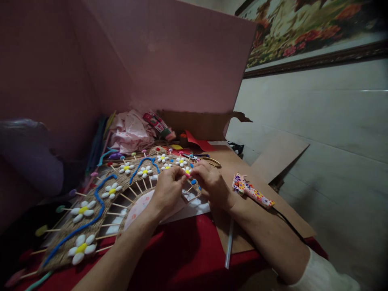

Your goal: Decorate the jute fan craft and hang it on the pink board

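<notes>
My left hand [169, 186] and my right hand [211, 182] meet over the right part of a twine-covered arch [67, 235]. The fingers of both are pinched together around a small red piece [187, 175], mostly hidden by the fingertips. On the arch sit white-petalled flowers with yellow centres, such as the flower [81, 248] at its near left end. A wavy blue strip [98, 198] runs along the twine. Short wooden sticks [113, 214] join the arch to an inner pale printed piece [138, 210]. More sticks with coloured tips, like the green tip [60, 209], line the outer edge.
A glue gun in a flowered cover [253, 192] lies on brown cardboard [236, 167] at right, with a clear glue stick [229, 244] nearby. Behind are crumpled pink cloth [131, 131], red paper [200, 142] and scissors [212, 161]. Red cloth [182, 250] covers the table.
</notes>
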`<state>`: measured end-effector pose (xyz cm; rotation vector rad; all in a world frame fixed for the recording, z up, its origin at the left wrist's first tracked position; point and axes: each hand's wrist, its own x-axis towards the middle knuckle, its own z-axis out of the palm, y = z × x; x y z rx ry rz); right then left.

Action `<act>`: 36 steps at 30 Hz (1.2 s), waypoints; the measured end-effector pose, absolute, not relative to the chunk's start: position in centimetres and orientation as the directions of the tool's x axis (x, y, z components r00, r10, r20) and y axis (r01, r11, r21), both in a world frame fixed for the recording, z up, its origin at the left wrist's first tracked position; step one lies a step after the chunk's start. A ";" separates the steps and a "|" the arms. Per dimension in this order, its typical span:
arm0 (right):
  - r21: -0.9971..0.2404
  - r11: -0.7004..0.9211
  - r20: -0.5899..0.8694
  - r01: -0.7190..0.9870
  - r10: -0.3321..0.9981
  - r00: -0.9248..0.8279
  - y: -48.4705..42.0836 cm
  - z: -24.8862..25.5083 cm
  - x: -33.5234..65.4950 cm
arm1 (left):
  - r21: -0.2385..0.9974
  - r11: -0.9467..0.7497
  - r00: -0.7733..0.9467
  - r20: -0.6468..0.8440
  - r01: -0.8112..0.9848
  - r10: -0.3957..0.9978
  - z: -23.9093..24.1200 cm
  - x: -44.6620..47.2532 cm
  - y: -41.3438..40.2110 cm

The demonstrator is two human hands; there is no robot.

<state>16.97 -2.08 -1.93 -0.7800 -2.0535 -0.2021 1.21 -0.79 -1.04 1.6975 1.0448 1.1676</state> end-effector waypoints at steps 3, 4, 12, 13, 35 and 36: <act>-0.150 0.828 0.787 0.540 0.431 -0.441 -2.1 -1.7 17.0 | 0.899 -0.373 0.389 0.266 0.230 0.882 -0.8 0.6 -0.5; -0.164 0.842 0.785 0.515 0.427 -0.449 -2.1 -1.6 17.0 | 0.905 -0.373 0.437 0.255 0.207 0.862 -0.7 0.4 -0.5; -0.259 0.759 0.868 0.597 0.454 -0.201 -2.2 -2.0 16.7 | 0.973 -0.048 0.370 0.132 -0.228 0.920 0.2 1.5 -1.5; -0.264 0.756 0.865 0.598 0.460 -0.199 -2.2 -2.2 16.7 | 0.968 -0.026 0.374 0.122 -0.251 0.919 0.1 1.6 -1.6; -0.272 0.762 0.873 0.587 0.452 -0.182 -2.5 -1.8 16.7 | 0.961 0.001 0.395 0.112 -0.275 0.912 0.0 1.3 -1.3; -0.271 0.757 0.878 0.594 0.448 -0.170 -2.6 -1.8 16.7 | 0.956 0.030 0.399 0.093 -0.292 0.912 0.0 1.3 -1.3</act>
